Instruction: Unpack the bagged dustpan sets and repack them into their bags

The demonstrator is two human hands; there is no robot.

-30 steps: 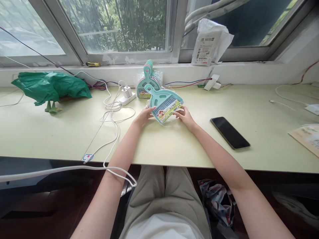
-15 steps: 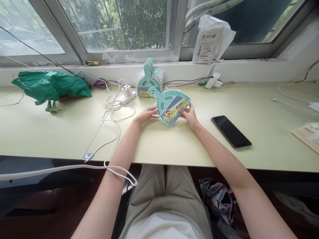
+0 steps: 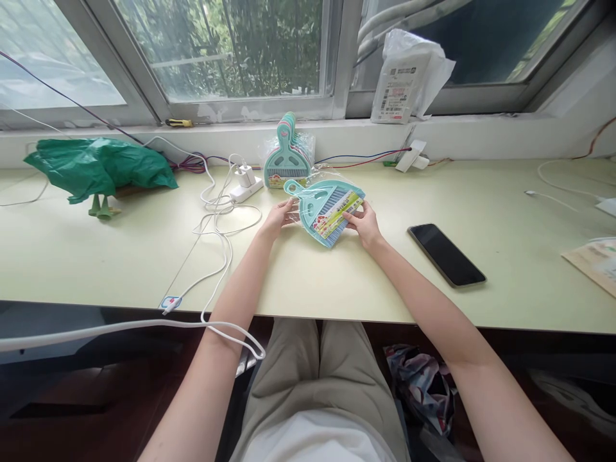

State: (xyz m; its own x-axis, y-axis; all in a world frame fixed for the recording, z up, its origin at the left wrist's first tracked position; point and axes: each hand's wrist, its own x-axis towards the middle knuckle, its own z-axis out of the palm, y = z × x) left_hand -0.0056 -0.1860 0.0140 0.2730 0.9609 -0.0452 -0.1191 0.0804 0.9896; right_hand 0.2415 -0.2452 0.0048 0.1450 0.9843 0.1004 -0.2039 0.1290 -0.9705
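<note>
A mint-green dustpan and brush set [image 3: 315,215] is held tilted above the desk, its handle pointing up and to the left. Clear plastic wraps it, and a yellow-green printed label crosses the blue bristles. My right hand [image 3: 364,224] grips its right edge, thumb on the front by the label. At the other side, my left hand [image 3: 279,217] has its fingers closed on the wrapping near the left edge; some fingertips are hidden. Just behind, a stack of similar wrapped dustpan sets [image 3: 287,154] stands upright against the wall.
White cables [image 3: 224,237] and a power strip [image 3: 246,190] lie to the left, one cable looping over my left forearm. A phone [image 3: 447,255] rests on the desk [image 3: 337,295] at right. Further left sits a green plastic bag [image 3: 101,167]. A white package [image 3: 409,80] leans against the window.
The dustpan set has dropped slightly and tipped back, its handle now lower. My left hand has shifted a little up along its left side; my right hand keeps its grip.
</note>
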